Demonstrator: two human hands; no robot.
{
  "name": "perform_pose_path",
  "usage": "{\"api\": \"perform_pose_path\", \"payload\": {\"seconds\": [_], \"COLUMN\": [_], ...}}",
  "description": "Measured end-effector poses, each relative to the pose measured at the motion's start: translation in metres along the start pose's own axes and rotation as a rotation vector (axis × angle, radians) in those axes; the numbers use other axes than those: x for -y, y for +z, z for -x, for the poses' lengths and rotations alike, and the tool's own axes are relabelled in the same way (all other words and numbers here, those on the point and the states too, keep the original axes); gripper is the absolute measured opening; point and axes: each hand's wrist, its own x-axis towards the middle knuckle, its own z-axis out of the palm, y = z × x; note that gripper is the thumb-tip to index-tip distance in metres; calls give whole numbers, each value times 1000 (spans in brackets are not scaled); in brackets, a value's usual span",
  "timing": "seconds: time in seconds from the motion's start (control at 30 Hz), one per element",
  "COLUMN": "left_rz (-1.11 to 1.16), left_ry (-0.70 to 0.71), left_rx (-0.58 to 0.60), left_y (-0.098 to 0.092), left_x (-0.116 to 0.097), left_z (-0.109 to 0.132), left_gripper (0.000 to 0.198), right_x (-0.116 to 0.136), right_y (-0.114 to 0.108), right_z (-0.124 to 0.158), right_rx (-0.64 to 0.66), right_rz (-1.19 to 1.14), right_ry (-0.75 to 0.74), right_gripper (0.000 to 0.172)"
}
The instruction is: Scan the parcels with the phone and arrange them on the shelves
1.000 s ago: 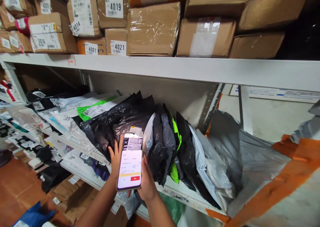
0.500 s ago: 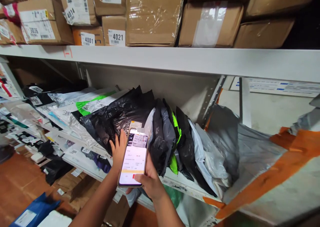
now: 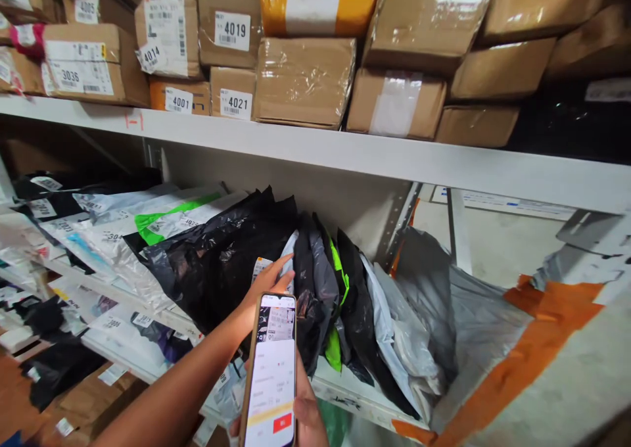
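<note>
My right hand (image 3: pixel 309 411) grips a smartphone (image 3: pixel 270 375) upright, the thumb beside a red button on its lit screen. The screen shows a picture of a label above lines of text. Just beyond the phone, my left hand (image 3: pixel 266 286) reaches up with its fingers stretched out and apart. Its fingertips are at a white plastic mailer (image 3: pixel 292 244) standing between dark bags. To the left leans a large black plastic mailer (image 3: pixel 217 250), and a white label (image 3: pixel 259 267) shows next to my left hand. The left palm is partly hidden behind the phone.
Above runs a white shelf beam (image 3: pixel 315 148) with cardboard boxes (image 3: pixel 305 82) on it, several with number labels. More plastic mailers (image 3: pixel 116 236) lean at left; dark and grey ones (image 3: pixel 365 302) stand at right. Orange tape (image 3: pixel 497 368) covers the right-hand edge.
My left hand has moved right, from the black mailer to the white one. The phone sits lower in view, the thumb has come off the red button, and more of the upper shelf shows.
</note>
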Motion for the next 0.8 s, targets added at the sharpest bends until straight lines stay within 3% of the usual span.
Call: {"api": "perform_pose_path", "payload": {"seconds": [0.07,0.17,0.27,0.37,0.5,0.6,0.67,0.8], "left_rz": [-60,-210,-336,-390,-420,-441,-423,-283], "left_ry": [-28,-145,-281,-321,-167,-29,71,177], "left_rx": [139,311,312,216,171,176,169,222], "left_y": [-16,-33,-34,-20,-11,-17,-18,6], "left_x": [0,10,18,19,31,47,52,35], "left_z": [-23,-49,-59,-54,-41,-35,-36,-61], "left_gripper": [45,26,29,48,65,57,53,22], "right_x": [-5,-12,-22,-34,-34,-9,13,39], "right_y": [-3,-10,-17,-30,-52,-64,-67,-64], "right_z": [-9,-23,-29,-31,-34,-35,-32,-27], "right_rx": [-23,-71,-125,-191,-345,-442,-436,-400], "right_rz": [-6,28,88,115,100,81,90,95], "right_ry": [-53,-72,-63,-50,-98,-123,-106,-66], "right_gripper": [82,92,102,102,83,64,62,68]}}
